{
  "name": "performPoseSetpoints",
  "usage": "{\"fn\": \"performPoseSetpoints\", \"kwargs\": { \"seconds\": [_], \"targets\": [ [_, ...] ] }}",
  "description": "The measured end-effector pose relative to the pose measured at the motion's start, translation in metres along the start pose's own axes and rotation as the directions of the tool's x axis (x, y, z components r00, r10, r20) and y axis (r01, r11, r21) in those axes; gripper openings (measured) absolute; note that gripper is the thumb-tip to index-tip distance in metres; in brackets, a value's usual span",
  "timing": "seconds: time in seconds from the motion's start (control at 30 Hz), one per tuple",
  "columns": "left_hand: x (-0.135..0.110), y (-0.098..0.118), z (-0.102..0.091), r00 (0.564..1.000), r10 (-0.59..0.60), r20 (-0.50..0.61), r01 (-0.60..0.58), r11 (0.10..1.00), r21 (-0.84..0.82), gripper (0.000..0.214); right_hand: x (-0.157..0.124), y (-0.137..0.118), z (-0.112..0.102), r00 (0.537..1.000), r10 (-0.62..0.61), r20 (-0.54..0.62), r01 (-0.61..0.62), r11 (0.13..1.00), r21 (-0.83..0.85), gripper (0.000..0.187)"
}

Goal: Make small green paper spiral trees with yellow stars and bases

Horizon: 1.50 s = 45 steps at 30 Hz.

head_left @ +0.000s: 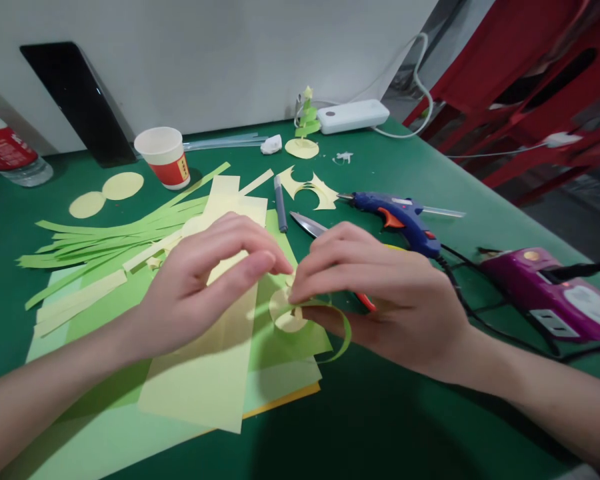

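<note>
My right hand (380, 293) pinches a narrow green paper strip (347, 333), which curls out below the fingers. Just beneath those fingertips is a small pale yellow paper disc (286, 313), partly covered by them. My left hand (215, 280) arches over the paper sheets from the left, its thumb apart from the curved fingers. Its fingertips come close to the right hand's, and I cannot tell whether they touch the paper piece. Scissors (307, 225) lie behind the right hand, their handles mostly covered. A grey pen (281, 205) rests beside the blades.
Green strips (105, 237) and a pale yellow sheet (195, 387) spread leftward. Behind stand a paper cup (163, 157), bottle (10, 147), phone (75, 100) and small paper tree (307, 123). At right are a blue glue gun (400, 217), purple power socket (555, 293) and cables.
</note>
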<state>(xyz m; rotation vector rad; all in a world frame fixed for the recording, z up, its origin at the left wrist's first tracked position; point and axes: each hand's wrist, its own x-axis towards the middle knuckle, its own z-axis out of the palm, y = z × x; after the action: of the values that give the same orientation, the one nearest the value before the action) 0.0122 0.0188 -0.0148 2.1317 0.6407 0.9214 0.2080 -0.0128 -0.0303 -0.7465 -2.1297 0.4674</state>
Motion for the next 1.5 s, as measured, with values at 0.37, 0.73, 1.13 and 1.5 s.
{"fn": "performPoseSetpoints", "kwargs": {
  "seconds": [0.37, 0.73, 1.13, 1.5],
  "targets": [
    [-0.006, -0.015, 0.016, 0.865, -0.477, 0.154, 0.501, 0.837, -0.221, 0.020, 0.000, -0.006, -0.001, 0.896, -0.441, -0.049, 0.356, 0.781, -0.513, 0.021],
    [-0.006, -0.010, 0.016, 0.892, -0.413, 0.186, 0.453, 0.821, -0.349, 0.012, -0.016, 0.013, 0.003, 0.783, -0.586, 0.210, 0.588, 0.586, -0.557, 0.010],
    [-0.002, -0.007, 0.006, 0.893, -0.326, 0.310, 0.436, 0.796, -0.420, 0.009, -0.012, 0.005, 0.004, 0.790, -0.595, 0.149, 0.565, 0.612, -0.553, 0.011],
    [0.002, -0.018, -0.002, 0.929, -0.369, 0.015, 0.343, 0.847, -0.406, 0.004, -0.006, -0.034, -0.017, 0.942, -0.092, 0.324, 0.152, 0.975, -0.165, 0.019]
  ]
}}
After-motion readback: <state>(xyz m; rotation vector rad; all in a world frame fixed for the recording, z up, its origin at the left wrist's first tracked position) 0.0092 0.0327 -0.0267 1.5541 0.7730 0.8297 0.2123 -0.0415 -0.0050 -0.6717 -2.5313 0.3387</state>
